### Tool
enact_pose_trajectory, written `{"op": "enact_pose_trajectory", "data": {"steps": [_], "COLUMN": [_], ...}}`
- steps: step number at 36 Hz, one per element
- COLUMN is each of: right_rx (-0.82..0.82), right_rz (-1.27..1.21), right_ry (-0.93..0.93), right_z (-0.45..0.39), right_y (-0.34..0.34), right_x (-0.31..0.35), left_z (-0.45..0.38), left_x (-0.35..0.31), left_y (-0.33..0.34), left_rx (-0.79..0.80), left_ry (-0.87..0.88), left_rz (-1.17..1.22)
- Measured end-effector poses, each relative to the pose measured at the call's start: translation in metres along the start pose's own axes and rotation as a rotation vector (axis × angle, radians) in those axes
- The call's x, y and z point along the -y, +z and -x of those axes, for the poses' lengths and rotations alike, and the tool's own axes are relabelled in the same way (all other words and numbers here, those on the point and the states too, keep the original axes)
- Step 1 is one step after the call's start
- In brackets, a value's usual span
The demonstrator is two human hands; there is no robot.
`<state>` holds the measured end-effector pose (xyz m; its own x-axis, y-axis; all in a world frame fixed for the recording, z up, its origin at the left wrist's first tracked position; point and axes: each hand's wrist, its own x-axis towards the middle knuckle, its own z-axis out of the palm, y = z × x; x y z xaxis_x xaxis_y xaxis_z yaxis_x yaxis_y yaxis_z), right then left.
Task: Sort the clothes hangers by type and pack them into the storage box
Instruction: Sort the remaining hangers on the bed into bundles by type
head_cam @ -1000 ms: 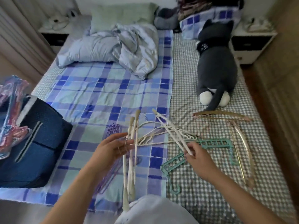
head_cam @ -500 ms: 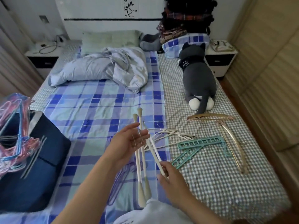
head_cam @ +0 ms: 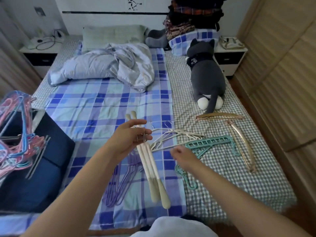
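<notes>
Left hand [head_cam: 130,136] gripping cream hangers [head_cam: 148,159] above bed; right hand [head_cam: 182,155] loosely curled, empty, blurred, over white hangers [head_cam: 169,136]

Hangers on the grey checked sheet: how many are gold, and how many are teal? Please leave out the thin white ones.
Gold hangers: 2
Teal hangers: 2
Total: 4
</notes>
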<state>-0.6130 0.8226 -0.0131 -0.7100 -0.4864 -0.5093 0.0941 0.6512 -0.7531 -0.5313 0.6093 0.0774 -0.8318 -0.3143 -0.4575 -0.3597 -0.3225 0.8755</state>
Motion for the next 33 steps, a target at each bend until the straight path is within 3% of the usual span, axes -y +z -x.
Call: {"op": "enact_pose_trajectory", "data": {"steps": [8, 16, 20, 23, 28, 33], "right_rx": [0.046, 0.151, 0.242, 0.215, 0.107, 0.208], "right_rz": [-0.124, -0.459, -0.576, -0.689, -0.690, -0.798], "right_ry": [0.025, 0.177, 0.234, 0.244, 0.216, 0.231], "right_z": [-0.065, -0.102, -0.111, -0.113, -0.125, -0.135], "right_y": [-0.028, -0.041, -0.040, -0.045, -0.063, -0.088], "right_x": [0.029, 0.048, 0.041, 0.040, 0.025, 0.003], "left_z": [0.031, 0.051, 0.052, 0.053, 0.048, 0.033], "left_x": [-0.005, -0.013, -0.006, 0.002, 0.013, 0.017], "left_y": [0.010, 0.028, 0.044, 0.057, 0.068, 0.078], "left_rx": [0.036, 0.178, 0.244, 0.287, 0.277, 0.226], "left_ry": [0.033, 0.038, 0.015, -0.002, -0.001, -0.004], "left_rz": [-0.065, -0.266, -0.240, -0.200, -0.197, -0.101]}}
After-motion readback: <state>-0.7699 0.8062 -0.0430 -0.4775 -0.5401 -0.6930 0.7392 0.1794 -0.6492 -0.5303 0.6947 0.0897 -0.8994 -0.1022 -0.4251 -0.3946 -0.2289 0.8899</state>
